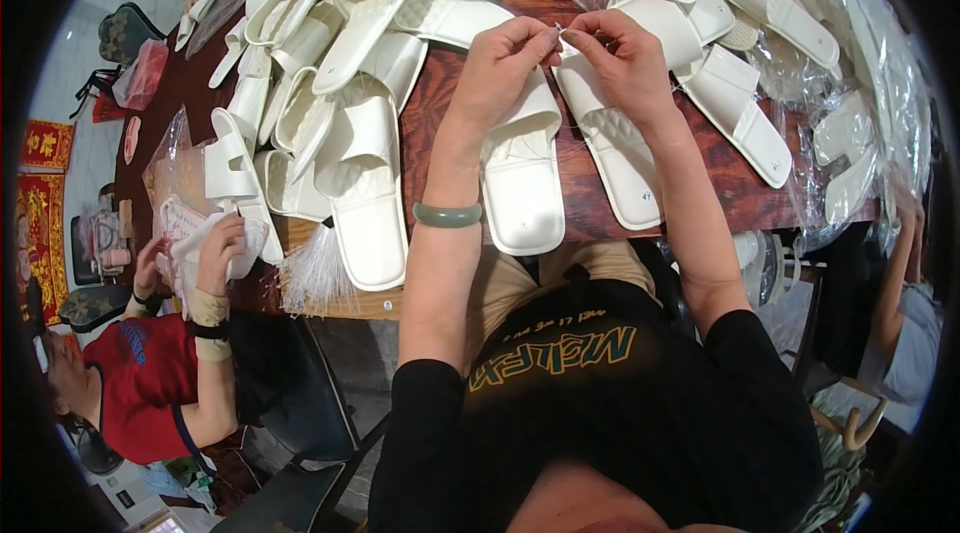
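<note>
Both hands meet above the dark red-brown bench [590, 203]. The left hand [500, 58] has its grip pressed together, thumb and forefinger pinching a thin white thread [560, 30], barely visible. The right hand [625, 58] pinches the same thread from the 3 o'clock side, fingertips nearly touching the left's. A green bangle [447, 216] circles the left wrist. Directly beneath the hands lie two white slippers: one slipper [522, 178] under the left wrist, a quilted slipper [620, 163] under the right. A heap of white slippers [330, 53] spreads toward 10 o'clock; bagged slippers [860, 103] lie at 3 o'clock. At 8 o'clock a person in a red shirt [140, 383] holds another white slipper [215, 243].
</note>
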Motion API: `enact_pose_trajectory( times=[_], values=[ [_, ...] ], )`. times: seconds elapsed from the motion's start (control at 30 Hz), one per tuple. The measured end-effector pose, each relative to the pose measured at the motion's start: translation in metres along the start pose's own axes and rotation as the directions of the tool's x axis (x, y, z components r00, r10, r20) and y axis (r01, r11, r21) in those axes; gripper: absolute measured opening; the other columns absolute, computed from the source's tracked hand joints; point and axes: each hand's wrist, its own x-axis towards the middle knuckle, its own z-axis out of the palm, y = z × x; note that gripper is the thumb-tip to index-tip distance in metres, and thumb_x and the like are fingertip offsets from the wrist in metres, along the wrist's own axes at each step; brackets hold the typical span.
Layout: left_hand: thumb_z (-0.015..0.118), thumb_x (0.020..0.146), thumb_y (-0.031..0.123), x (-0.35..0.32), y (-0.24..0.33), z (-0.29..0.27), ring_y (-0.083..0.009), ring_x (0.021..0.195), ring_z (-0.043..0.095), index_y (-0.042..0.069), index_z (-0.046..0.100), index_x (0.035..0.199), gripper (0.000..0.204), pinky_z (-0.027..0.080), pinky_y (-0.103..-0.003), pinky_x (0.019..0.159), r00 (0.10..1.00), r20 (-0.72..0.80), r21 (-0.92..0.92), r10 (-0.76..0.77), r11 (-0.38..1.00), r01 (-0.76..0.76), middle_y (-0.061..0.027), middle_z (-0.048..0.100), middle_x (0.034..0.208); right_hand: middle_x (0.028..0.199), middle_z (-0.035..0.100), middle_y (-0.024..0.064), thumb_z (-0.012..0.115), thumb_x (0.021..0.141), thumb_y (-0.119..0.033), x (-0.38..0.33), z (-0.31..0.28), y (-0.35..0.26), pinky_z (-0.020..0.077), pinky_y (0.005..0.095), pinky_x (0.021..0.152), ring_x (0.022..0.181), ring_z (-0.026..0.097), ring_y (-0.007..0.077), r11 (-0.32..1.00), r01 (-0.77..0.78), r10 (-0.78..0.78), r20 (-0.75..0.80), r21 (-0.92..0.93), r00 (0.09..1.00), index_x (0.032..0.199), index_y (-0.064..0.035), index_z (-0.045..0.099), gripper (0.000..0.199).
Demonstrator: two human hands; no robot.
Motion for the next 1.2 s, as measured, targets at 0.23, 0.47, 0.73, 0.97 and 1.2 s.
enact_pose_trajectory(
  times=[0.23, 0.47, 0.73, 0.97, 1.2],
  values=[
    [0.059, 0.09, 0.014, -0.001, 0.0, -0.001, -0.0064, 0.073, 0.053, 0.0, 0.064, 0.092, 0.014, 0.043, -0.019, 0.068, 1.0, -0.008, -0.02, -0.023, 1.0, 0.023, -0.0009, 0.061, 0.079, 0.077, 0.065, 0.002, 0.067, 0.081, -0.015, -0.001, 0.0, 0.001, 0.0433, 0.021, 0.058, 0.066, 0.054, 0.0061, 0.999, -0.049, 0.049, 0.003, -0.008, 0.999, 0.09, -0.0009, 0.067, 0.016],
    [0.059, 0.089, 0.012, -0.001, 0.002, 0.002, -0.0077, 0.072, 0.055, -0.002, 0.063, 0.09, 0.015, 0.044, -0.02, 0.066, 1.0, -0.015, -0.013, -0.01, 1.0, 0.009, -0.0023, 0.061, 0.076, 0.075, 0.065, 0.0011, 0.067, 0.081, -0.016, 0.0, -0.003, -0.004, 0.0426, 0.0206, 0.058, 0.064, 0.053, 0.0056, 0.989, -0.132, 0.132, -0.006, -0.07, 0.991, 0.088, -0.0009, 0.067, 0.016],
    [0.059, 0.089, 0.012, -0.002, 0.004, 0.001, -0.0077, 0.071, 0.055, -0.002, 0.063, 0.09, 0.014, 0.044, -0.02, 0.066, 1.0, -0.018, -0.004, -0.015, 1.0, 0.015, -0.0023, 0.061, 0.076, 0.074, 0.063, -0.0003, 0.068, 0.081, -0.018, 0.0, -0.005, -0.01, 0.0414, 0.0202, 0.055, 0.061, 0.051, 0.0042, 0.984, -0.145, 0.132, 0.132, 0.098, 0.982, 0.087, -0.0004, 0.066, 0.019],
    [0.06, 0.089, 0.014, -0.001, 0.001, -0.001, -0.0059, 0.071, 0.054, 0.001, 0.064, 0.091, 0.014, 0.044, -0.019, 0.065, 1.0, -0.011, -0.055, -0.02, 0.998, 0.019, -0.0012, 0.062, 0.077, 0.074, 0.063, 0.0005, 0.067, 0.081, -0.018, 0.0, -0.003, -0.004, 0.0417, 0.0207, 0.055, 0.062, 0.051, 0.0047, 0.991, -0.124, 0.119, 0.092, 0.056, 0.989, 0.087, 0.0001, 0.066, 0.019],
    [0.06, 0.089, 0.013, -0.001, 0.001, 0.0, -0.0064, 0.072, 0.054, 0.0, 0.064, 0.091, 0.014, 0.043, -0.019, 0.066, 0.999, -0.021, -0.036, -0.032, 0.999, 0.032, -0.0015, 0.062, 0.078, 0.074, 0.064, 0.0023, 0.067, 0.081, -0.02, 0.001, -0.003, -0.003, 0.0421, 0.022, 0.055, 0.062, 0.051, 0.0051, 0.995, -0.102, 0.103, 0.051, -0.007, 0.993, 0.087, 0.0003, 0.066, 0.021]
  ],
)
